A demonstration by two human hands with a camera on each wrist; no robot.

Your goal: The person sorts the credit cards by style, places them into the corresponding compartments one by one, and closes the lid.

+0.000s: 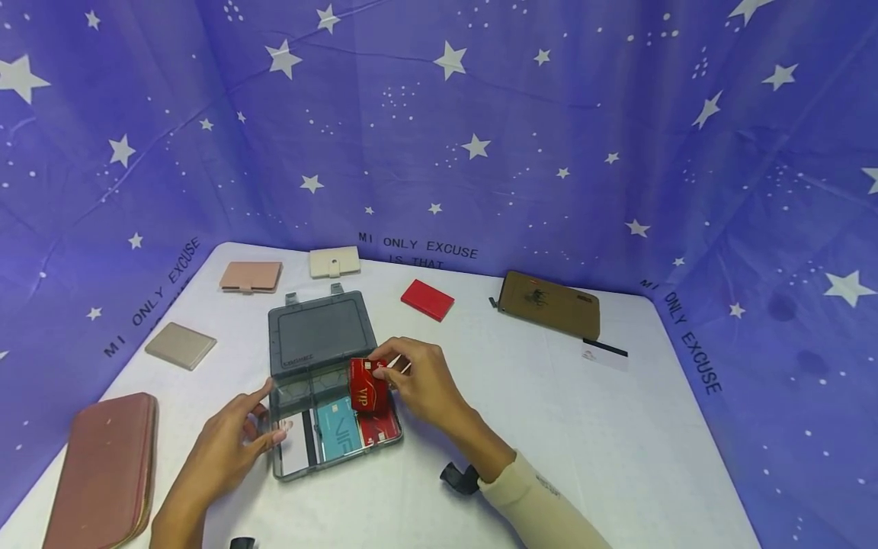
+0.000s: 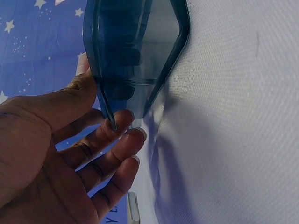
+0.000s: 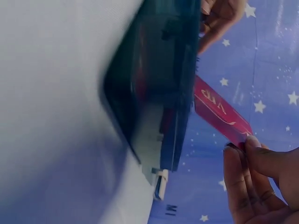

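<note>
A grey see-through plastic box [image 1: 336, 462] stands with its lid [image 1: 322, 329] folded back. Inside the front of the box lie a white card with a black stripe [image 1: 295, 444], a teal VIP card [image 1: 338, 427] and a red card [image 1: 382, 428]. My left hand [image 1: 222, 446] holds the box by its left side, thumb on the rim; the left wrist view shows the hand [image 2: 88, 144] at the box wall [image 2: 135, 60]. Over the right compartment, my right hand [image 1: 421, 381] pinches a tilted red VIP card [image 1: 363, 387] between thumb and fingers. In the right wrist view, the card [image 3: 219, 109] slants toward the box's open side.
Around the box lie a pink card holder [image 1: 251, 276], a cream snap wallet [image 1: 334, 262], a beige case [image 1: 181, 345], a red case [image 1: 427, 300] and a brown zip pouch [image 1: 549, 305]. A large reddish-brown wallet [image 1: 103, 469] is at left; a striped card [image 1: 605, 353] lies at right.
</note>
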